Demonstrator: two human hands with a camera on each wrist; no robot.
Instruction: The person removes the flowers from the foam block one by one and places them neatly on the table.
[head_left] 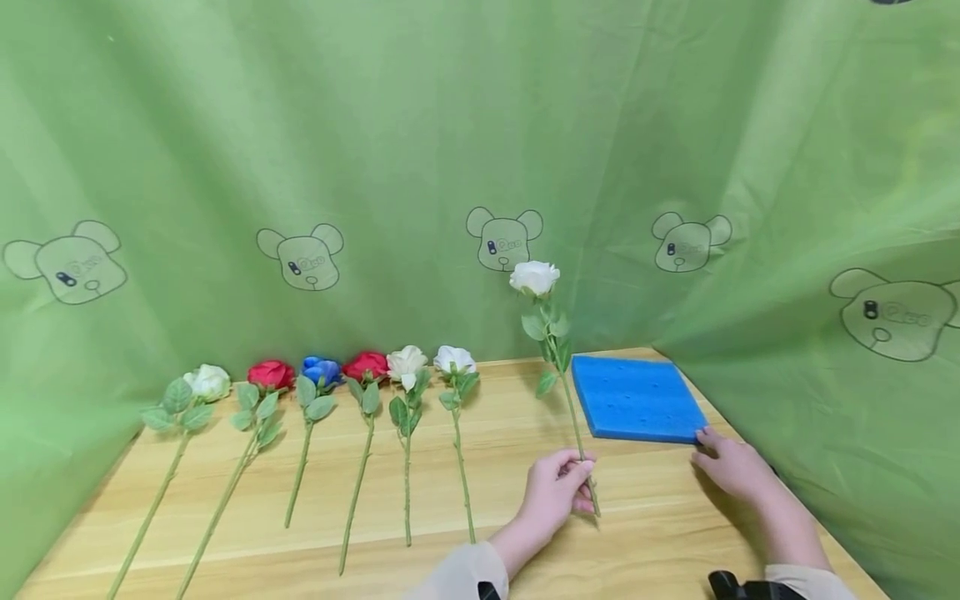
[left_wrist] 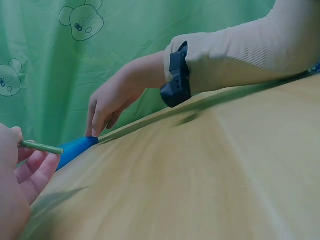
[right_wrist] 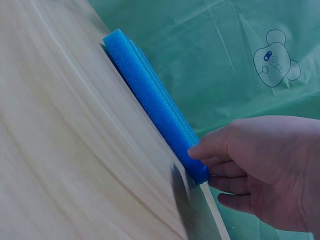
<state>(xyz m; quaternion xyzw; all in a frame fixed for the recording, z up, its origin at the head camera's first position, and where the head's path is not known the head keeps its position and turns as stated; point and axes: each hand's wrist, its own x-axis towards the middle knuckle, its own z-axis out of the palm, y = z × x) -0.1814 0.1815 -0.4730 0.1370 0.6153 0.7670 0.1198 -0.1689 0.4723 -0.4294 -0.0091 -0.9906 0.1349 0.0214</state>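
Observation:
My left hand (head_left: pixel 551 492) pinches the lower stem of an artificial white rose (head_left: pixel 535 278) between thumb and fingers. This rose stands nearly upright above the table, bloom up and tilted slightly left. In the left wrist view the cut end of its stem (left_wrist: pixel 47 148) pokes out past the fingers. A flat blue foam block (head_left: pixel 637 400) with several small holes in its top lies at the table's right. At its near right corner is my right hand (head_left: pixel 735 467). The right wrist view shows the thumb (right_wrist: pixel 196 152) on the block's front side and fingers round the corner.
To the left lies a row of artificial roses on the wooden table (head_left: pixel 645 517): white (head_left: pixel 454 360), cream (head_left: pixel 406 365), red (head_left: pixel 366 366), blue (head_left: pixel 321 371), another red (head_left: pixel 271 375) and a greenish white (head_left: pixel 207 382). A green curtain (head_left: pixel 420 125) with bear prints encloses the back and sides.

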